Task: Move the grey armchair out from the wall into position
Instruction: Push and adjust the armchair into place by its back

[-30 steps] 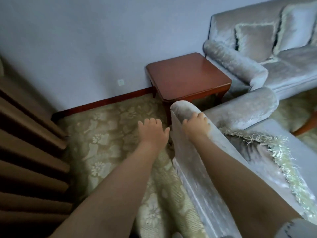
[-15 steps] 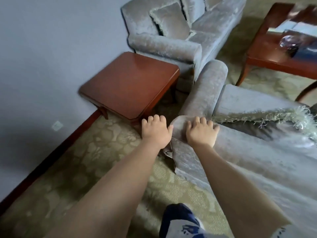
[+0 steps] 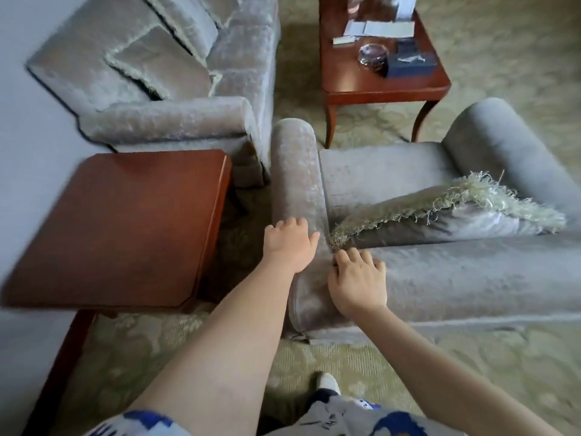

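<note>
Both hands rest flat, fingers spread, ungripped: left hand on the grey velvet armchair's left armrest, right hand on its near backrest top.

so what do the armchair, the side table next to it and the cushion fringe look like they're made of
Grey armchair: looks like velvet or chenille upholstery, judging by its soft mottled sheen and faint pattern.
Side table: reddish-brown wood or veneer with a smooth satin finish that catches soft light.
Cushion fringe: pale, loose, shaggy threads; the fibre cannot be told.
</note>
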`<act>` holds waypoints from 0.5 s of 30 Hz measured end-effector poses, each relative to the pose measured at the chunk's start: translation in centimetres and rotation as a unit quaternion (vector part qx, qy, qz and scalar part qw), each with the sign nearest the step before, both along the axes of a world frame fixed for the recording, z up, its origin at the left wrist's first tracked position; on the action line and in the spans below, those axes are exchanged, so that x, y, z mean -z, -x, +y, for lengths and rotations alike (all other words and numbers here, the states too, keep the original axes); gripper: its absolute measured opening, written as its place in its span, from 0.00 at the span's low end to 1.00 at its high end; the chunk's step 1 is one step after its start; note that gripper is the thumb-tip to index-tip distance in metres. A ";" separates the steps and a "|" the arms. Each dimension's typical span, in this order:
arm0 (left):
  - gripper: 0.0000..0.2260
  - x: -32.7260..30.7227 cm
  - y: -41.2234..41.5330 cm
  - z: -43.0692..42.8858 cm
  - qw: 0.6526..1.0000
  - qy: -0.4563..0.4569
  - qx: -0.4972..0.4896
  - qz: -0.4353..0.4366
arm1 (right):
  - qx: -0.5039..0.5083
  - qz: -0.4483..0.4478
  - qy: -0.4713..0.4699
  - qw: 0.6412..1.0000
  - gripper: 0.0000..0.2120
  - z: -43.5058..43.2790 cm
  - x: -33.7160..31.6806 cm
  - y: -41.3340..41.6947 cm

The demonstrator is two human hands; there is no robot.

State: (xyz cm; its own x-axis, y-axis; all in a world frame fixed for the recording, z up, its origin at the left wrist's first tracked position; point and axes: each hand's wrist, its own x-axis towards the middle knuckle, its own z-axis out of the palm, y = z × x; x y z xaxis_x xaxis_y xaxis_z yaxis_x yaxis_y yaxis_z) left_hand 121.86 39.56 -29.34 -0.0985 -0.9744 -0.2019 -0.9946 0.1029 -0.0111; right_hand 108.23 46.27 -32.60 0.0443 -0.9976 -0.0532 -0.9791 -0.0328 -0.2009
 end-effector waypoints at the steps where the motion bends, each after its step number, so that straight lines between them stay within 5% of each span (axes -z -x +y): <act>1: 0.22 0.1 0.6 -0.9 1.000 0.001 0.030 0.002 | 0.020 -0.013 0.008 1.000 0.11 0.0 -0.1 -0.2; 7: 0.21 0.8 4.4 -3.8 0.967 -0.012 0.252 0.025 | 0.164 -0.018 0.112 0.980 0.09 1.2 -0.2 -1.8; 9: 0.20 0.8 4.9 -4.1 0.945 -0.004 0.327 0.022 | 0.302 0.004 0.074 0.950 0.20 1.7 0.1 -2.9; 12: 0.19 0.4 5.7 -4.1 0.911 0.009 0.409 0.039 | 0.510 -0.042 -0.003 0.859 0.45 2.1 0.1 -5.0; 15: 0.18 -0.1 7.3 -2.7 0.869 -0.003 0.490 0.066 | 0.658 -0.163 -0.024 0.734 0.54 1.8 -0.6 -6.6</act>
State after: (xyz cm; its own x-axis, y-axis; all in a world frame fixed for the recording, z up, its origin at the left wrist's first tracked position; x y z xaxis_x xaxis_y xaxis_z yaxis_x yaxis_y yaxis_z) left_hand 114.53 36.82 -29.21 -0.9032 -0.4092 -0.1297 -0.4225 0.9008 0.0999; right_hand 114.85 48.09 -31.95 -0.9389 -0.1843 -0.2909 -0.0550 0.9142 -0.4016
